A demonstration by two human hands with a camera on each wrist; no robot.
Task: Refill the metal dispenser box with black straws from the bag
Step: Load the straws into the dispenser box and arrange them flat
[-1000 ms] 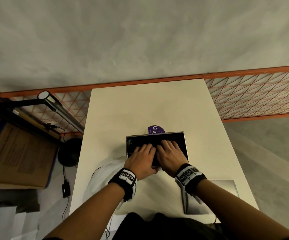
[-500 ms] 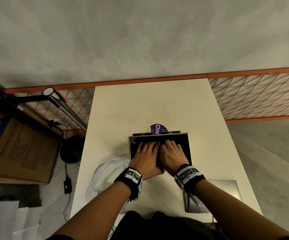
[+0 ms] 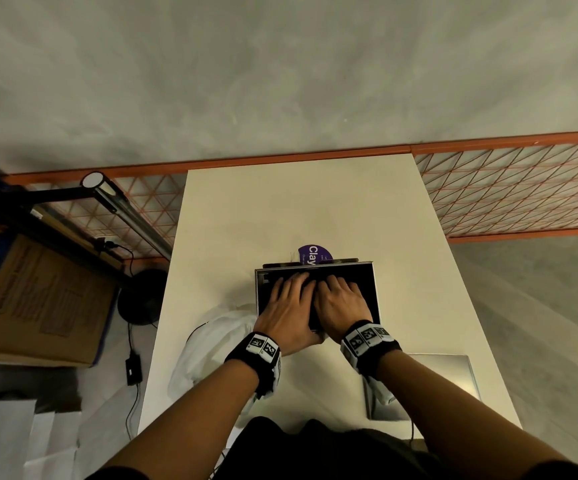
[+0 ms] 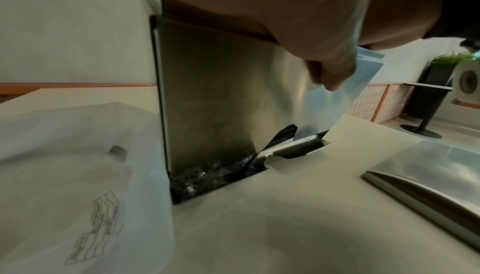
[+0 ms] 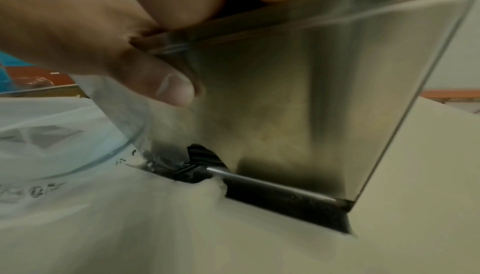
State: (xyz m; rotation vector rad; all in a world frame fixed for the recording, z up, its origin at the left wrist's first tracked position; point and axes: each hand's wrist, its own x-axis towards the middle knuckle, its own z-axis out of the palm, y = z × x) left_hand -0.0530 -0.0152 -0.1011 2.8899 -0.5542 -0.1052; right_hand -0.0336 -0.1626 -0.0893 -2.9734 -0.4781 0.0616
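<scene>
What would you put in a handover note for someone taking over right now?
Left hand and right hand: both flat, fingers straight, pressing the black straws down inside the open metal dispenser box. No grip on anything.
The box stands mid-table; the white bag lies at its left, the metal lid near the table's front right.
Done: straws loaded.
Left: level them; likely refit the lid. Whether the bag still holds straws cannot be told.

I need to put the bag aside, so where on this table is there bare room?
Free: the far half of the table, beyond the purple label, and the right strip beside the dispenser box. Crowded: the near edge, with the white bag left and the metal lid right.
</scene>
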